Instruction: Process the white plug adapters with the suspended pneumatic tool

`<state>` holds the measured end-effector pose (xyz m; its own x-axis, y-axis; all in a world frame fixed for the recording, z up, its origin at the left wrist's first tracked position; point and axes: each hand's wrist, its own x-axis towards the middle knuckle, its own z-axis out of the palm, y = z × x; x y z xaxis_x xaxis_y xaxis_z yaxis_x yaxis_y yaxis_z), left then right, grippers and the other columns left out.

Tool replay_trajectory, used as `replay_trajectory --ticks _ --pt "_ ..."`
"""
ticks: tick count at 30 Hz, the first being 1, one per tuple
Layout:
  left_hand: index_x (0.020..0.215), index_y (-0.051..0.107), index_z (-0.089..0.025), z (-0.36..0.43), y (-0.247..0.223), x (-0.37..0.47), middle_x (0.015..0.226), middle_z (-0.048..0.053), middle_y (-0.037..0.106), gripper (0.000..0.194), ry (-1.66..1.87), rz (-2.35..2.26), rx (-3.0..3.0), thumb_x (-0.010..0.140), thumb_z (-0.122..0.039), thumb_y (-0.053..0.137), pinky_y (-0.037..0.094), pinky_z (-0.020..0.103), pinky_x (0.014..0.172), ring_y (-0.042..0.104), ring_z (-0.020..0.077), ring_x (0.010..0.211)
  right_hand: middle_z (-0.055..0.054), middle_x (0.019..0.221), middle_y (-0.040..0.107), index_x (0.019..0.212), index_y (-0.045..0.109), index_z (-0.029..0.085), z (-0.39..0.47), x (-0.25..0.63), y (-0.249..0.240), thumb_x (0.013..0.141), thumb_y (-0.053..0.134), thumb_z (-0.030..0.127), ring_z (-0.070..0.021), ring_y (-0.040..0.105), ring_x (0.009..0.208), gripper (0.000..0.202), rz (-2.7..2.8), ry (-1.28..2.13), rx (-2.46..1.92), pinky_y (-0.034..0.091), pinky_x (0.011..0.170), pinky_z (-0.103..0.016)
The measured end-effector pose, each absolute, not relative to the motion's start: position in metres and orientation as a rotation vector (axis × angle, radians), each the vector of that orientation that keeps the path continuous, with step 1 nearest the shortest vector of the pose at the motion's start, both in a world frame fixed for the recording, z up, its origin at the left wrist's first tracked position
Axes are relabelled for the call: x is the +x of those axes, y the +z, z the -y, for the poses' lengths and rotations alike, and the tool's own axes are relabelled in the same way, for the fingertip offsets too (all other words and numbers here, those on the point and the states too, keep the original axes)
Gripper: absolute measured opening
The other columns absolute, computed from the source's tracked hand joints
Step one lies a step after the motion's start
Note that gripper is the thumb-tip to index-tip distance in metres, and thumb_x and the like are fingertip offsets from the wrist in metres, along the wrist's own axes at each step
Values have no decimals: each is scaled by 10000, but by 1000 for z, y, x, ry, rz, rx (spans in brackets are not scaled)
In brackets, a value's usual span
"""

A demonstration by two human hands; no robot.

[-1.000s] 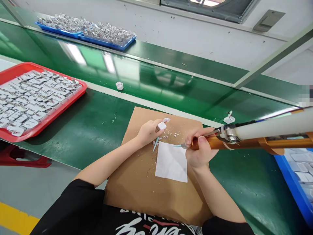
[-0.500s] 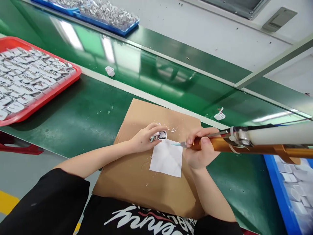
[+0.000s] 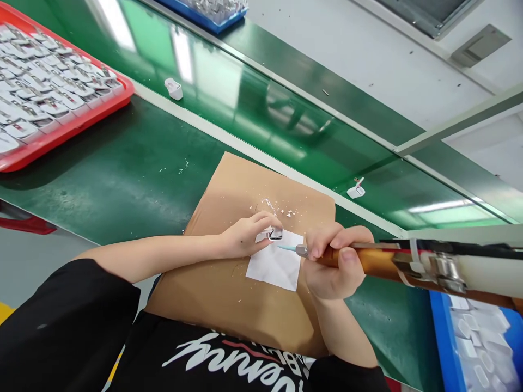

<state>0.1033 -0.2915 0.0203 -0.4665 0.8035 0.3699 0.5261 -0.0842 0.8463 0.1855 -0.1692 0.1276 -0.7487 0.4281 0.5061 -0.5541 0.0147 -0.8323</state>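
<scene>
Over the cardboard sheet [image 3: 196, 294], my left hand [image 3: 243, 235] is closed on a small white plastic housing [image 3: 275, 234] with a dark-edged opening that faces right. My right hand [image 3: 337, 261] wraps round an orange-bodied cutting tool [image 3: 376, 262], whose pale pointed blade [image 3: 288, 248] points left. The blade tip is close to the housing; whether they touch I cannot tell. A white paper square [image 3: 275, 267] lies on the cardboard beneath both hands. White shavings [image 3: 286, 211] are scattered just beyond my left fingers.
A red tray [image 3: 122, 90] of white parts with metal pieces stands at the left. A blue bin [image 3: 445, 337] of white housings is at the lower right. Single white housings [image 3: 175, 90] sit farther back on the green bench. A blue tray [image 3: 216, 22] stands on the back ledge.
The camera view has shifted slightly. My left hand has turned the housing so its opening tilts differently, and the blade has come nearer to it. Both hands keep their hold.
</scene>
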Motion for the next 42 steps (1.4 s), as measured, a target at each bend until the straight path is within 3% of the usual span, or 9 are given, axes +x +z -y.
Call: replay_trajectory --ticks 15,21,27,36,42 --pt "1254 431 -247 291 17 108 1149 54 555 453 1563 -1975 1554 826 -126 520 546 278 840 584 165 1054 61 508 485 776 559 208 168 183 127 829 526 234 -79 367 378 67 1619 1809 198 296 387 -217" --pt "1178 475 -222 291 21 109 1061 53 570 346 1608 -1981 1602 839 -160 507 552 250 746 616 140 921 53 513 495 780 564 201 168 182 126 832 520 222 -79 370 384 71 1603 1815 218 290 398 -223" --pt "1131 448 -213 291 20 110 1179 90 602 305 1661 -1889 1519 852 -248 565 553 288 789 620 186 1067 56 505 485 770 549 204 170 182 127 835 512 221 -77 357 382 77 1606 1813 207 286 410 -227" --pt "1154 443 -214 292 18 109 1199 87 622 348 1639 -1800 1444 845 -269 593 544 316 852 632 190 1079 61 487 471 696 465 208 171 182 128 825 516 237 -76 348 370 142 1622 1808 187 288 406 -230" --pt "1167 456 -220 293 18 109 1195 82 619 361 1632 -1784 1403 838 -271 594 537 327 877 632 196 1078 56 504 483 742 513 206 170 183 128 829 514 232 -78 360 382 90 1613 1819 192 278 404 -225"
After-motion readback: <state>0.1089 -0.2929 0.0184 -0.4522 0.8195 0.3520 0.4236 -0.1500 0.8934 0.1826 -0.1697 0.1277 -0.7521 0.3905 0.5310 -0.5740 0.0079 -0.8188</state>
